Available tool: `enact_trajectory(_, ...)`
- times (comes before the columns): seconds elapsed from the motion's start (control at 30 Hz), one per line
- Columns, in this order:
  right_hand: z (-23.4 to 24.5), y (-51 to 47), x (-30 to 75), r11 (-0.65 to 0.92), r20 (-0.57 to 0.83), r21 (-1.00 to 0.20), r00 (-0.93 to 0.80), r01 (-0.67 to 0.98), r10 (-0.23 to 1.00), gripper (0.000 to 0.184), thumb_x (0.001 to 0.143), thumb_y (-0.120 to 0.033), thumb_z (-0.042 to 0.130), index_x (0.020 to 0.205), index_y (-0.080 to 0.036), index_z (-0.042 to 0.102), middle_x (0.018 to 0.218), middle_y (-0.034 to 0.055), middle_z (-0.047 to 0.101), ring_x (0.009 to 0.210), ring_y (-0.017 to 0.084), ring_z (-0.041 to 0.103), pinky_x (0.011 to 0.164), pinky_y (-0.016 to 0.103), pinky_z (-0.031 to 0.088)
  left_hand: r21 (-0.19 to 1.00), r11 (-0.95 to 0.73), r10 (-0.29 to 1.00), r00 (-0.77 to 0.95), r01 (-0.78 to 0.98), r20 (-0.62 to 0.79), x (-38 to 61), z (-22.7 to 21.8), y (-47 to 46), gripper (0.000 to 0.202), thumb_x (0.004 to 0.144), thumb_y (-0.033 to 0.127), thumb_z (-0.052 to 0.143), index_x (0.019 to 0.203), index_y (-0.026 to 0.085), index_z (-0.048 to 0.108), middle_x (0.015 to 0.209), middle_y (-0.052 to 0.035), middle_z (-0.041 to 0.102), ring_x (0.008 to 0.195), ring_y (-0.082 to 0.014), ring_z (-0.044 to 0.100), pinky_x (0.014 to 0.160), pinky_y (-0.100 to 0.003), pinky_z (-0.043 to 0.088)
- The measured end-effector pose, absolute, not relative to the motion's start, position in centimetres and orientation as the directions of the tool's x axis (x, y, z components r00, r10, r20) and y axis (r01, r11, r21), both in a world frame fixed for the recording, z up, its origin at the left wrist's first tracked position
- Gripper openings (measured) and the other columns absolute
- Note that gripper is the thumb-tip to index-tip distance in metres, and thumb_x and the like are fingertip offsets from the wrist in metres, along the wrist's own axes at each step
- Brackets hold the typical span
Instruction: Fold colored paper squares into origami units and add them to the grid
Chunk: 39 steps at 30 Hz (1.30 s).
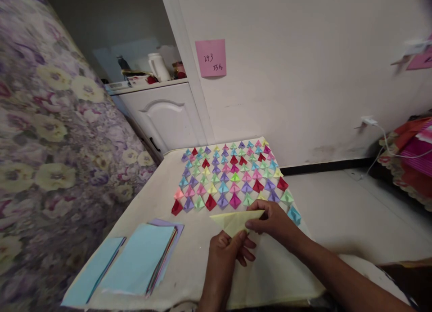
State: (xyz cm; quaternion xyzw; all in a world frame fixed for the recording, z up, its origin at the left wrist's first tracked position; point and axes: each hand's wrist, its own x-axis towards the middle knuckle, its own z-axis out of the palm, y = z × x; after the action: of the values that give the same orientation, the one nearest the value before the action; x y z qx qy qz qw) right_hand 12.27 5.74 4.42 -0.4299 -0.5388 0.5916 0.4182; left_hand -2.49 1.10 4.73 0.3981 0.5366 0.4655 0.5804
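A sheet of pale yellow paper [232, 220], folded into a triangle with its long edge up, is held above the near part of the table. My left hand [227, 253] pinches it at the lower point, thumb in front. At the upper right side, my right hand [265, 216] grips the same paper between thumb and fingers. Just beyond my hands, rows of small folded paper pieces [223, 187] in red, purple, green, pink, blue and yellow cover the far part of the table.
On the table [194, 267], a stack of coloured paper [141, 253] lies at left, beside a narrower blue stack [94, 271]. A floral curtain [77, 168] hangs along the left. Behind stand a white cabinet [165, 118] and a wall with a pink note [211, 58].
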Motion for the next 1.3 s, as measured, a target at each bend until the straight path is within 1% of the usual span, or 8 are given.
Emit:
enact_trajectory(0.17, 4.4, 5.4, 11.8, -0.121, -0.076, -0.984, -0.299, -0.133, 0.951, 0.017, 0.062, -0.021, 0.070, 0.071, -0.017, 0.056, 0.055, -0.0046, 0.058, 0.048, 0.009, 0.051, 0.048, 0.020, 0.040, 0.968, 0.235, 0.969, -0.053, -0.087, -0.240, -2.5, 4.7, 1.2, 0.027, 0.067, 0.037, 0.069, 0.066, 0.010, 0.068, 0.059, -0.0075, 0.069, 0.040, -0.0123, 0.056, 0.039, -0.021, 0.037)
enact_trajectory(0.33, 5.3, 5.0, 11.9, -0.126, -0.083, -0.983, -0.287, -0.134, 0.954, 0.015, 0.062, -0.022, 0.070, 0.070, -0.017, 0.058, 0.054, -0.0043, 0.058, 0.050, 0.010, 0.052, 0.050, 0.021, 0.040, 0.972, 0.226, 0.972, -0.048, -0.069, -0.229, -2.5, 4.9, 1.1, 0.028, 0.067, 0.038, 0.068, 0.063, 0.010, 0.067, 0.058, -0.0078, 0.069, 0.041, -0.0127, 0.057, 0.040, -0.021, 0.038)
enact_trajectory(0.53, 5.6, 4.9, 12.1, -0.135, -0.075, -0.973, -0.297, -0.186, 0.952, 0.013, 0.063, -0.018, 0.068, 0.071, -0.016, 0.059, 0.059, -0.0024, 0.062, 0.052, 0.010, 0.055, 0.052, 0.022, 0.042, 0.968, 0.248, 0.969, -0.011, -0.046, -0.249, -2.7, 4.4, 1.4, 0.034, 0.069, 0.041, 0.067, 0.053, 0.011, 0.064, 0.041, -0.0028, 0.059, 0.034, -0.0100, 0.049, 0.038, -0.020, 0.035)
enact_trajectory(0.6, 5.5, 5.0, 12.2, -0.137, -0.068, -0.967, -0.300, -0.216, 0.952, 0.014, 0.063, -0.018, 0.069, 0.072, -0.016, 0.059, 0.059, -0.0027, 0.062, 0.053, 0.010, 0.055, 0.053, 0.021, 0.042, 0.966, 0.256, 0.967, 0.006, -0.032, -0.256, -2.9, 4.1, 1.5, 0.035, 0.069, 0.042, 0.066, 0.052, 0.011, 0.063, 0.038, -0.0021, 0.057, 0.034, -0.0097, 0.048, 0.039, -0.020, 0.035)
enact_trajectory(0.9, 5.1, 6.0, 12.9, -0.111, -0.052, -0.964, -0.238, -0.242, 0.970, 0.027, 0.062, -0.021, 0.071, 0.083, -0.018, 0.055, 0.062, -0.0043, 0.062, 0.052, 0.010, 0.058, 0.054, 0.023, 0.045, 0.976, 0.210, 0.977, -0.037, 0.065, -0.208, -3.2, 4.2, 1.5, 0.033, 0.072, 0.039, 0.065, 0.055, 0.012, 0.062, 0.041, -0.0025, 0.059, 0.037, -0.0090, 0.049, 0.042, -0.019, 0.036)
enact_trajectory(1.07, 5.2, 6.2, 13.4, -0.077, -0.015, -0.966, -0.245, -0.246, 0.970, 0.029, 0.064, -0.022, 0.070, 0.089, -0.017, 0.055, 0.061, -0.0048, 0.061, 0.053, 0.011, 0.060, 0.053, 0.022, 0.044, 0.979, 0.196, 0.980, -0.030, 0.047, -0.195, -3.5, 4.0, 1.5, 0.030, 0.072, 0.037, 0.065, 0.058, 0.011, 0.063, 0.048, -0.0041, 0.064, 0.038, -0.0088, 0.050, 0.042, -0.019, 0.036)
enact_trajectory(1.17, 5.4, 6.5, 13.9, -0.077, -0.008, -0.962, -0.256, -0.263, 0.967, 0.032, 0.063, -0.024, 0.072, 0.089, -0.017, 0.055, 0.059, -0.0043, 0.061, 0.052, 0.012, 0.060, 0.053, 0.024, 0.045, 0.978, 0.202, 0.979, -0.017, 0.041, -0.202, -3.7, 3.7, 1.6, 0.031, 0.072, 0.038, 0.065, 0.057, 0.011, 0.062, 0.048, -0.0044, 0.063, 0.038, -0.0089, 0.050, 0.041, -0.019, 0.035)
enact_trajectory(1.3, 5.6, 7.1, 15.2, -0.058, -0.003, -0.958, -0.194, -0.280, 0.981, 0.033, 0.061, -0.027, 0.073, 0.087, -0.017, 0.056, 0.063, -0.0026, 0.061, 0.056, 0.012, 0.059, 0.057, 0.024, 0.046, 0.980, 0.198, 0.980, -0.027, 0.034, -0.197, -4.0, 3.6, 1.7, 0.031, 0.073, 0.038, 0.065, 0.058, 0.011, 0.061, 0.047, -0.0036, 0.062, 0.037, -0.0088, 0.050, 0.041, -0.020, 0.036)
